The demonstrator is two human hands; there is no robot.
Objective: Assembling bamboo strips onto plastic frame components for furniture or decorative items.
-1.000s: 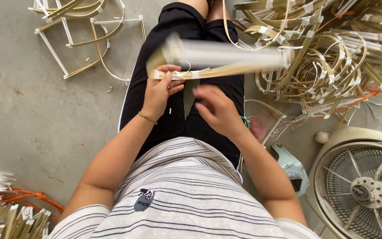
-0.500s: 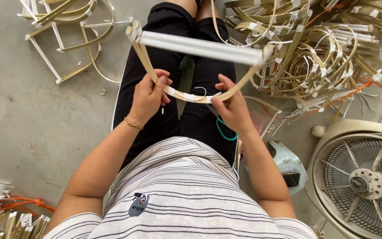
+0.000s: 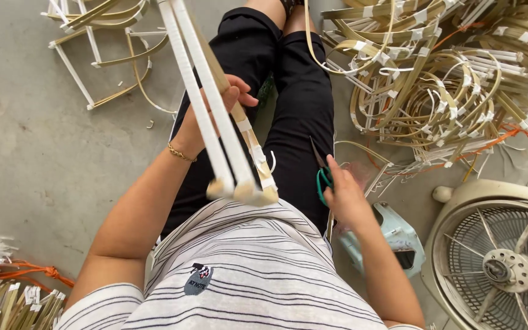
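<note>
I sit on a grey concrete floor with my legs in black trousers stretched ahead. My left hand [image 3: 206,119] grips a frame of white and tan bamboo strips [image 3: 215,104], held upright so its near end points at my chest. My right hand [image 3: 344,195] rests by my right thigh and closes on green-handled scissors [image 3: 323,174], whose blades point up and away. The two hands are apart.
A large tangle of bent bamboo strips [image 3: 441,79] lies at the upper right. More finished frames [image 3: 102,43] lie at the upper left. A round fan [image 3: 502,256] and a pale blue tape dispenser [image 3: 392,235] sit at my right. Bundled strips [image 3: 7,299] lie at the lower left.
Both hands held the frame flat across my lap. Now my left hand alone has swung it upright, and my right hand has dropped to the scissors at my right side.
</note>
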